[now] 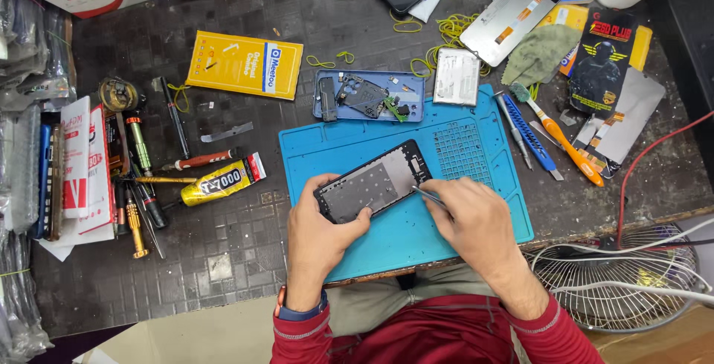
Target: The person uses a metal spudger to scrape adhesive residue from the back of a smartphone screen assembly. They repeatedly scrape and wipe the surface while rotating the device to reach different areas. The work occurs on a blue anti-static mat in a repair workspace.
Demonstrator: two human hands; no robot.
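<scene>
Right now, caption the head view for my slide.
Left hand steadies a phone frame on a blue repair mat while right hand works tweezers along its edge.

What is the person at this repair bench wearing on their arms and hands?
Both hands, left hand and right hand, are bare, with no gloves. Red long sleeves with ribbed grey-trimmed cuffs are pushed up the forearms. A dark blue band with an orange edge circles the left wrist.

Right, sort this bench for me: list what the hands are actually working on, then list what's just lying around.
In use:
- phone frame, held by left hand
- thin metal tool in right hand
- blue work mat underneath

Lying about:
- yellow glue tube
- screwdrivers
- yellow packet
- blue parts tray
- orange toothbrush
- rubber bands
- fan
</scene>
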